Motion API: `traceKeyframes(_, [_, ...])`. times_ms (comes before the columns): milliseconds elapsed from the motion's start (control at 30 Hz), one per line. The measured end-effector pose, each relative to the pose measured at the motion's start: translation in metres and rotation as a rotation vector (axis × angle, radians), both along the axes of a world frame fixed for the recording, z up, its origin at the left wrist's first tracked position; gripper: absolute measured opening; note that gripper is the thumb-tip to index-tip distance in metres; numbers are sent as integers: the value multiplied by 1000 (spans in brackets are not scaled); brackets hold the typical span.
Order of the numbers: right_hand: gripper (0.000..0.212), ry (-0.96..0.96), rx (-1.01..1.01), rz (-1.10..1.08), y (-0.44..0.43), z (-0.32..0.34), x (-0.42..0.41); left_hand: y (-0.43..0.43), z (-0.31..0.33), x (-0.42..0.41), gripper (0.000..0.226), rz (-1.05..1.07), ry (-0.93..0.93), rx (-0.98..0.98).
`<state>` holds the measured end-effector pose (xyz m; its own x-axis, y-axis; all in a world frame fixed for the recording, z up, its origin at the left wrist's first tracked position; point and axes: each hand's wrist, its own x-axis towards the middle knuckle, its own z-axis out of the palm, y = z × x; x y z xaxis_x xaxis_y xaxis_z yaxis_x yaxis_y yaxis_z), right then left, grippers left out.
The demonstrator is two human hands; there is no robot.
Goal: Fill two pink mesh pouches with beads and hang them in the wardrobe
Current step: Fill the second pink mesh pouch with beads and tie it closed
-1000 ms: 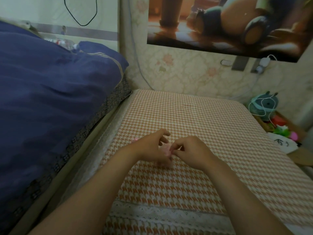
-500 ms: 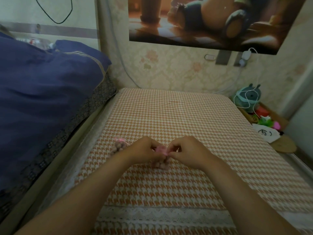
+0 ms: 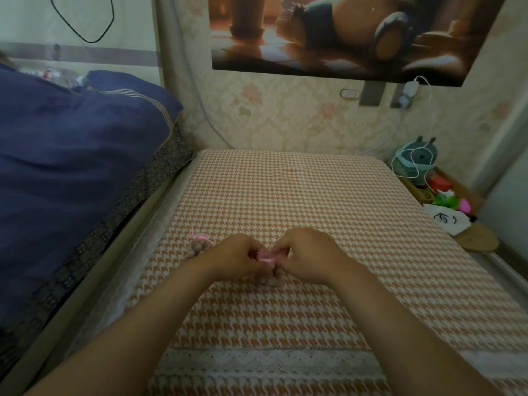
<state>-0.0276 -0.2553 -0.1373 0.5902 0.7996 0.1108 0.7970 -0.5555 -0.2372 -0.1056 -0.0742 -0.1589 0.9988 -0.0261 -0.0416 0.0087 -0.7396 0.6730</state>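
Pinching the gathered top of a pink mesh pouch (image 3: pixel 267 257) from both sides, the left hand (image 3: pixel 238 258) and the right hand (image 3: pixel 311 254) meet low over the orange-and-white houndstooth cover (image 3: pixel 285 190). The fingers of both hands are curled tightly on the pink fabric, so each grip is narrow and holds the pouch. The knuckles hide how the fingertips lie on it. The lower part of this pouch hangs under the hands and touches the cover, and round brownish beads (image 3: pixel 271 279) show through it.

A second pouch (image 3: pixel 201 244) lies on the cover just beside the left hand, toward the left edge. It is free of both hands, it bulges with the same brownish beads, and its pink top points away from the person.

A blue duvet (image 3: pixel 71 155) is piled high on the left side. On the flowered wall behind hangs a poster (image 3: pixel 343 32), and below it a white charger (image 3: pixel 410 88) sits in a socket. A teal plush toy (image 3: pixel 418 158) stands at the far right corner with a white cable looped over it. A lace band (image 3: pixel 271 360) crosses the near edge of the cover.
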Motion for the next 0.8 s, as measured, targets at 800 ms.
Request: traceKeyframes(800, [41,374,124,-111,-5,-8,2,4,4,-1,26,77,-55,92])
